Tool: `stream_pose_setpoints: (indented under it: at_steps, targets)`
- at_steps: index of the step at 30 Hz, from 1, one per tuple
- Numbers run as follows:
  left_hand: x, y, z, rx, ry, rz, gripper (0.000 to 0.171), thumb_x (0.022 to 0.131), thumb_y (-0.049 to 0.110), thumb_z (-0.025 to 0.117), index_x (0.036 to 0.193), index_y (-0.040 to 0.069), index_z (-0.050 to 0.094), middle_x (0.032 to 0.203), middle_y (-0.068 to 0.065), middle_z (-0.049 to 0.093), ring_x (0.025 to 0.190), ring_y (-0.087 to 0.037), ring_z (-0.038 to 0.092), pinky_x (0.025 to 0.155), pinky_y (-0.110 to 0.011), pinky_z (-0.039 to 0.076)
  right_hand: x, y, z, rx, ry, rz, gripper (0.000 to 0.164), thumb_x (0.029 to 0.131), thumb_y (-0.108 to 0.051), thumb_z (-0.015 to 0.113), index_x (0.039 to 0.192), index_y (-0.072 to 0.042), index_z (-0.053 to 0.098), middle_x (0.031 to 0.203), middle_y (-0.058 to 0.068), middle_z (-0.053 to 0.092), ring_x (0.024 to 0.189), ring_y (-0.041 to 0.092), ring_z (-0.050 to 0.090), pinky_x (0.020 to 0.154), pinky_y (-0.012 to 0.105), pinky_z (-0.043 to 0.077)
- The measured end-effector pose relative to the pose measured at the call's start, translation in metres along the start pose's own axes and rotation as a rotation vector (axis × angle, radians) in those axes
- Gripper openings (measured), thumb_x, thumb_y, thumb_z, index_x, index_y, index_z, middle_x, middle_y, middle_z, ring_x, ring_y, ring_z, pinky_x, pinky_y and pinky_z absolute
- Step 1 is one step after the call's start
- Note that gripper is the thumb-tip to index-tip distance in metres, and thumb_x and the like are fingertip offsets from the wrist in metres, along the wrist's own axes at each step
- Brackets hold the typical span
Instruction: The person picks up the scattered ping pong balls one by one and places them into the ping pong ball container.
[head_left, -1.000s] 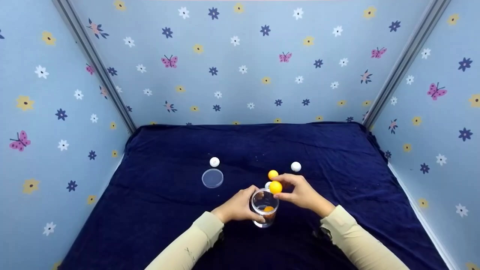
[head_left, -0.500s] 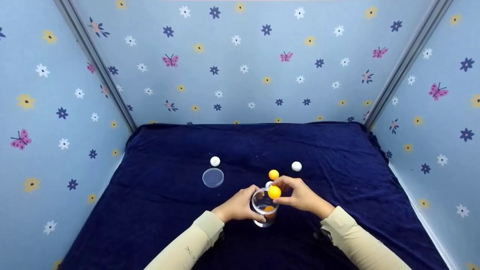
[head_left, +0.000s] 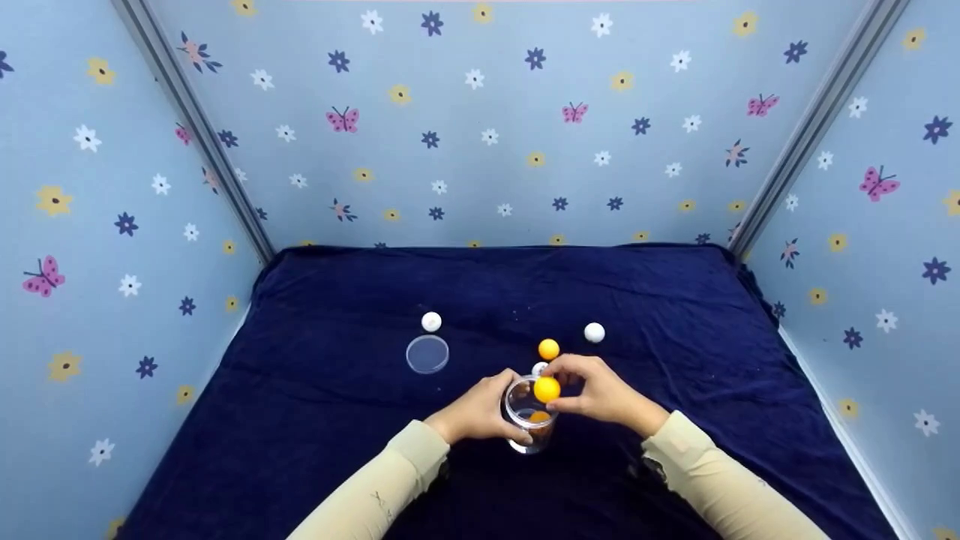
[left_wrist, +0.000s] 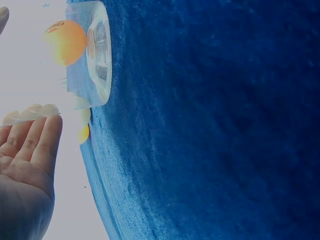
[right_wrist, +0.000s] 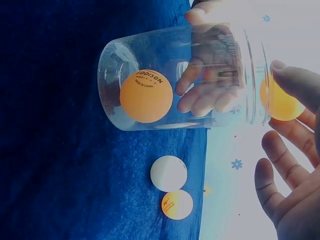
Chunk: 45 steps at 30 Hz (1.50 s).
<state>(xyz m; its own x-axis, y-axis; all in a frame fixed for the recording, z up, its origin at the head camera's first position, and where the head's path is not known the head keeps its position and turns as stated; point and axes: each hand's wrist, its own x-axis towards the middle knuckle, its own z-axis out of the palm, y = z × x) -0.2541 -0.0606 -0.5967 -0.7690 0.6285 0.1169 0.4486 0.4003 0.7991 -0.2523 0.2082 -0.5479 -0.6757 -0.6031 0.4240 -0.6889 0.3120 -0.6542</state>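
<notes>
My left hand [head_left: 480,409] grips a clear jar [head_left: 529,442] round its upper side, with its mouth facing up. Inside the jar one orange ping-pong ball [right_wrist: 146,97] lies at the bottom, printed with dark lettering. At the jar's mouth my right hand [head_left: 604,390] pinches a second orange ping-pong ball [head_left: 547,389] between thumb and fingers; in the right wrist view this ball [right_wrist: 285,101] overlaps the rim. Just behind the jar are a white ping-pong ball [head_left: 539,368], partly hidden, and another orange ball [head_left: 549,349].
A round clear lid [head_left: 427,354] lies left of the jar on the dark blue cloth [head_left: 337,420]. One white ball [head_left: 431,322] is beyond the lid, and another white ball [head_left: 594,332] rests farther right. Flower-patterned walls [head_left: 480,172] enclose the back and sides.
My right hand has lowered the orange ping-pong ball slightly, from beside the jar's far rim to over its mouth. The left hand and jar have stayed in place.
</notes>
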Motion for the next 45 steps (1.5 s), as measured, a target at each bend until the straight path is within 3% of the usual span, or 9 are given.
stream_pose_setpoints:
  at_steps: [5,12,21,39,45]
  targets:
    - [0.0005,0.0001,0.0000,0.004,-0.004,-0.001,0.081,0.068,0.038,0.104,0.128,0.004,0.062,0.127,-0.008,0.077,0.112,-0.024,0.074,0.103,-0.031,0.057,0.0007,0.0001,0.0017,-0.005,0.018,-0.064,0.045,0.075,-0.009,0.098,0.115,-0.009,0.078,0.097,0.008,0.077,0.082,0.018,0.066,0.074,0.026,0.055]
    - [0.0008,-0.0010,0.0005,0.014,0.003,-0.002,0.081,0.068,0.037,0.104,0.128,0.003,0.061,0.126,-0.009,0.077,0.111,-0.024,0.075,0.101,-0.030,0.057,0.0008,0.0011,0.0008,0.000,-0.006,-0.060,0.042,0.076,-0.011,0.098,0.113,-0.011,0.078,0.094,0.007,0.077,0.081,0.025,0.067,0.076,0.025,0.054]
    - [0.0002,0.0006,0.0000,0.007,0.001,-0.011,0.081,0.068,0.036,0.104,0.128,0.003,0.061,0.126,-0.011,0.077,0.112,-0.028,0.075,0.101,-0.031,0.057,0.0025,0.0018,0.0005,0.005,-0.032,-0.070,0.038,0.078,-0.011,0.097,0.112,-0.010,0.080,0.095,0.007,0.079,0.082,0.029,0.071,0.073,0.043,0.060]
    - [0.0001,0.0007,0.0005,0.023,0.006,-0.009,0.078,0.066,0.036,0.104,0.126,0.007,0.062,0.124,-0.010,0.077,0.109,-0.025,0.074,0.100,-0.030,0.057,0.0013,0.0035,0.0020,-0.021,-0.047,-0.102,0.030,0.079,-0.013,0.096,0.106,-0.011,0.084,0.102,0.006,0.082,0.092,0.023,0.075,0.085,0.030,0.062]
    - [0.0004,0.0009,0.0001,0.019,0.007,-0.009,0.078,0.066,0.036,0.104,0.126,0.007,0.062,0.124,-0.010,0.077,0.110,-0.026,0.074,0.100,-0.030,0.057,0.0011,0.0023,0.0010,-0.025,-0.048,-0.095,0.031,0.080,-0.012,0.096,0.109,-0.008,0.083,0.103,0.008,0.082,0.091,0.026,0.074,0.082,0.033,0.062]
